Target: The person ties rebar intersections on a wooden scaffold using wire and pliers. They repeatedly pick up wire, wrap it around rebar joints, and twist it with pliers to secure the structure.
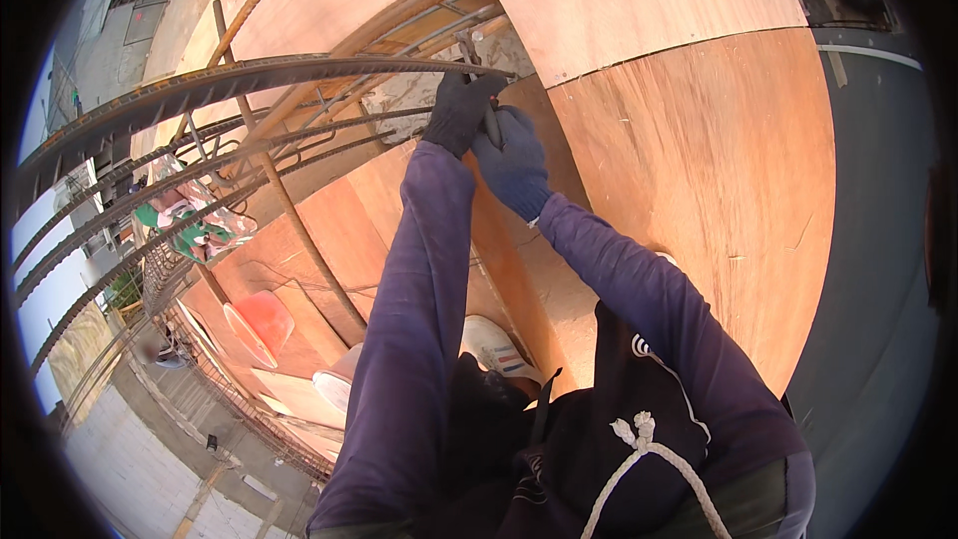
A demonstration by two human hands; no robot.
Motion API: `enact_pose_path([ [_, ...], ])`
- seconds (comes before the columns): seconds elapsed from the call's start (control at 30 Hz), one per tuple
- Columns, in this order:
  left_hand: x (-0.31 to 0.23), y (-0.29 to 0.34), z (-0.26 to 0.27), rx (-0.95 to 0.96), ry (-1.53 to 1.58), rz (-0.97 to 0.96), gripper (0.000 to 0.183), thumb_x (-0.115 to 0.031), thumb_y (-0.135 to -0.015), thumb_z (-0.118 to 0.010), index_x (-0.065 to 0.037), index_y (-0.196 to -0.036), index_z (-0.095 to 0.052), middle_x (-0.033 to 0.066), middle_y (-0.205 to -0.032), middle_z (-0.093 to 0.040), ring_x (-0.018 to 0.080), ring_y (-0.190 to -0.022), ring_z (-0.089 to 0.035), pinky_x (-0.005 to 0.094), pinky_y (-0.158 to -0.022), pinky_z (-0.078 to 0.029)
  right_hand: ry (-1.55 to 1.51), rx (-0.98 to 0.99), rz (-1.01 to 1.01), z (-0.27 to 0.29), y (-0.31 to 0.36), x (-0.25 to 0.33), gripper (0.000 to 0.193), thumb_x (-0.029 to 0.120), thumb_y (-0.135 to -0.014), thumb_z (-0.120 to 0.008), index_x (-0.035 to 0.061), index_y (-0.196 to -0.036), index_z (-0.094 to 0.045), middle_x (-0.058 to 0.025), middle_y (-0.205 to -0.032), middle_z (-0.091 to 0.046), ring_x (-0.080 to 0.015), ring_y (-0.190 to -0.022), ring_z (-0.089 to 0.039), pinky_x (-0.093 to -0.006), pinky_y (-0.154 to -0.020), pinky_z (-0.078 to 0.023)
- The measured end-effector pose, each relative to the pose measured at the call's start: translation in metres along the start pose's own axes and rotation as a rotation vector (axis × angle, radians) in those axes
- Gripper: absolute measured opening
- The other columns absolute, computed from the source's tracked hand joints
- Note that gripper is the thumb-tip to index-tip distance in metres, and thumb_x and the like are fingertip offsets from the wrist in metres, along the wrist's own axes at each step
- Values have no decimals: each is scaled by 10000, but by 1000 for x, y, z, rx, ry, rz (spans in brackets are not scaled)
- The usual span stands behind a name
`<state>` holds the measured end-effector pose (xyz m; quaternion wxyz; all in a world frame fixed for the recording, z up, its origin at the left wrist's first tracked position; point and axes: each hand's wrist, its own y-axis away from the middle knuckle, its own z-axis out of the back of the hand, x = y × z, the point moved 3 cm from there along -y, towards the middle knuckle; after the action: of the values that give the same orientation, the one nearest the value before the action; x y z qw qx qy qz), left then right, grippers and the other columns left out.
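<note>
White cord (647, 447) hangs closest, and up past it the right hand's (514, 155) fingers wrap a dark handle (493, 128) near the steel bar's (299, 69) tip, can't tell if the left hand's (463, 108) are pinching anything, plywood (699, 170) looks laid, what's left isn't clear.

Dark handle (493, 127), tilted, gripped; long rusty ribbed bar (299, 70) near.

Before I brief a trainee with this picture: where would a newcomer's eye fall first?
Probably on the thick ribbed bar sweeping from the left edge to upper centre. There, the dark-gloved left hand and blue-gloved right hand sit close together. The broad orange-brown plywood sheet right of centre comes next.
</note>
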<state>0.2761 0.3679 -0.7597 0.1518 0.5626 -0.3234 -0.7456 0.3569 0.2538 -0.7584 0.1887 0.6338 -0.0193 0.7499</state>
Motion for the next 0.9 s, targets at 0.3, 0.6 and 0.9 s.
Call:
enact_pose_path([
  [0.3,3,8,-9,-77,193,-15,294,-193,-904,-748,23,-1016,-583,124,-827,-642,203,-640,-630,356,-543,-518,-63,214,-444,4,1,-25,595,400,-861,-787,-20,-1211,-552,-194,-1252,-636,-297,-1128,-656,-407,-940,-512],
  [0.6,3,18,-22,-104,-184,79,275,-188,-872,-750,77,-883,-676,115,-712,-687,180,-568,-660,352,-484,-497,-390,287,-442,-5,6,-25,487,431,-896,-743,-19,-1056,-650,-144,-996,-730,-240,-943,-695,-372,-801,-531],
  [0.9,-44,41,-15,107,-141,362,202,-149,-925,-729,27,-872,-643,113,-759,-630,229,-599,-631,375,-474,-486,-465,478,-862,27,22,56,345,437,-944,-688,105,-895,-606,2,-697,-504,-113,-551,-470,-308,-480,-381],
])
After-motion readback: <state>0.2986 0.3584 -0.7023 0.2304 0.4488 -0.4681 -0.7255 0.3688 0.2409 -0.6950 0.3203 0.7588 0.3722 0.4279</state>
